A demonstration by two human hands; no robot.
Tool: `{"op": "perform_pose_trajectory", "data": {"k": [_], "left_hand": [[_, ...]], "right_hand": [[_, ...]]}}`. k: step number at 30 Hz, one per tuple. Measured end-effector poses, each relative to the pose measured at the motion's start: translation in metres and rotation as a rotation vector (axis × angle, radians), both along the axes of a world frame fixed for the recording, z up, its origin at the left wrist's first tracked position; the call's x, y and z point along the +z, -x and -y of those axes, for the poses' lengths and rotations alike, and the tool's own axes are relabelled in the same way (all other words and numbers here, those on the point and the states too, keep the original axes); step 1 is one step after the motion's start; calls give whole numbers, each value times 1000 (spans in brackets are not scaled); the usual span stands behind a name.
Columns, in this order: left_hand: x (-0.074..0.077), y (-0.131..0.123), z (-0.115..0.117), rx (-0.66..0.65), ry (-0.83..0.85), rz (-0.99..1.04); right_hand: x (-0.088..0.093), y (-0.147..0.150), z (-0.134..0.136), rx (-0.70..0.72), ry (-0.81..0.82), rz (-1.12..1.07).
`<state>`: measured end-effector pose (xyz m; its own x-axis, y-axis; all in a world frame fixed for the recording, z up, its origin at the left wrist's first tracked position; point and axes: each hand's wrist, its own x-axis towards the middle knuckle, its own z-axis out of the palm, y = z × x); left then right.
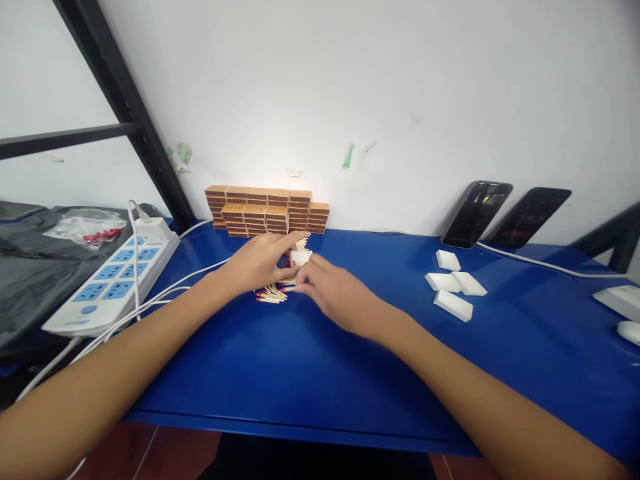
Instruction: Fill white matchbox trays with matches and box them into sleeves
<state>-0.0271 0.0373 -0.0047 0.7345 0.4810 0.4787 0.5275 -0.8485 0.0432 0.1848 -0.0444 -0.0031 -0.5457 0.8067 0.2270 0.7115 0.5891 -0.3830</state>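
Observation:
My left hand [263, 261] curls round a small white matchbox tray [301, 256] with matches standing in it, in the middle of the blue table [320, 360]. My right hand [333, 288] reaches in from the right, its fingertips pinched at the loose red-tipped matches [271, 293] lying just under the left hand. What the right fingers hold is too small to make out. Behind both hands a stack of brown matchboxes [267, 211] stands against the white wall.
Several white inner trays [455, 288] lie at the right. Two dark phones [477, 213] lean on the wall behind them. A white and blue power strip [117, 279] with cables sits at the left, beside a black metal frame [133, 113]. A white device [620, 301] is at the far right edge.

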Motion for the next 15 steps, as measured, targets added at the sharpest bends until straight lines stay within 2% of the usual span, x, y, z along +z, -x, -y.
{"op": "perform_pose_trajectory", "data": {"k": [5,9,15], "left_hand": [[2,-6,8,-50,104,103],[3,-10,14,-59,140,134],[4,-13,18,-45,110,103]], "right_hand": [[5,-25,-23,-170,-114,-124],[-1,-34,-32,-148,-105,-143],[-4,-30,-29,-97,-149,-126]]}}
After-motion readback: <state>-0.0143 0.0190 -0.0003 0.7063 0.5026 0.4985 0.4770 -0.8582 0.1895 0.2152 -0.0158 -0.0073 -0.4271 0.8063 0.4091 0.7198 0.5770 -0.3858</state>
